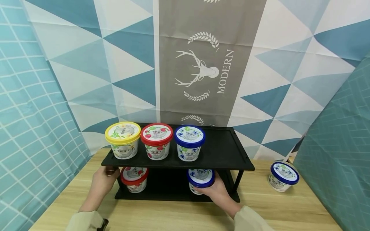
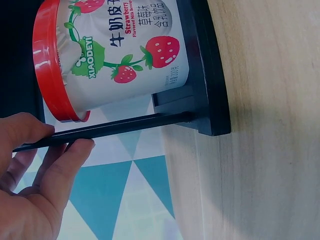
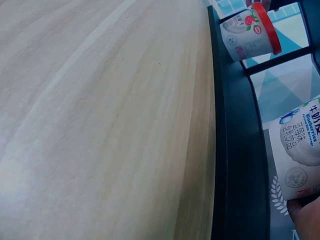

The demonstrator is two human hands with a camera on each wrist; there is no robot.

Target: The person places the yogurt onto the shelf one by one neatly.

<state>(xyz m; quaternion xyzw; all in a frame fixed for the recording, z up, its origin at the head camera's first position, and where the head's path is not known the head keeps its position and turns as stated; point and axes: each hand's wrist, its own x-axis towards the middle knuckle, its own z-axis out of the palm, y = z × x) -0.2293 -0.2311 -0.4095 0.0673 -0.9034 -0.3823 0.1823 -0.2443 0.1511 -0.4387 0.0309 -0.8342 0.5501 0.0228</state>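
Note:
A black two-tier rack (image 1: 224, 146) stands on the wooden table. My left hand (image 1: 104, 180) is at its left end, thumb and fingers pinching the thin side post (image 2: 115, 125). Just right of that post, a red-lidded strawberry milk tub (image 2: 125, 55) sits upright on the lower tier. With my right hand (image 1: 217, 192) I grip a blue-lidded blueberry milk tub (image 3: 300, 155) at the lower tier's right part. Its top is partly hidden under the upper tier in the head view. Only a bit of the right hand shows in the right wrist view.
On the upper tier stand a yellow-lidded tub (image 1: 123, 139), a red-lidded tub (image 1: 157, 141) and a blue-lidded tub (image 1: 189, 142) in a row. Another blue-lidded tub (image 1: 283, 176) is on the table at right. A patterned curtain (image 1: 130, 64) hangs behind the rack.

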